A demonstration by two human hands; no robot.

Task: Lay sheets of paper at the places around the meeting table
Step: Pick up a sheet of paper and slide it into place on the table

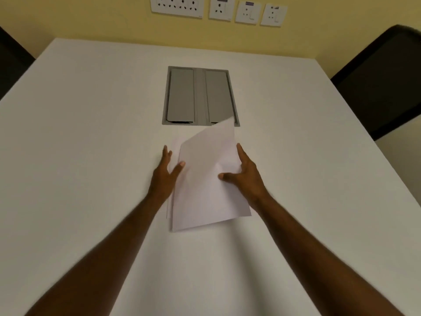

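Note:
A small stack of white paper sheets lies on the white meeting table, just in front of me at its middle. My right hand grips the top sheet at its right edge, thumb on top, and the sheet's far corner lifts off the stack and tilts over the grey hatch. My left hand rests at the stack's left edge, thumb pressed on the paper and fingers spread on the table. The lower sheets show only as thin edges at the left and near sides.
A grey cable hatch with two closed flaps is set into the table beyond the paper. Dark chairs stand at the right and left sides. Wall sockets line the yellow wall behind the far edge.

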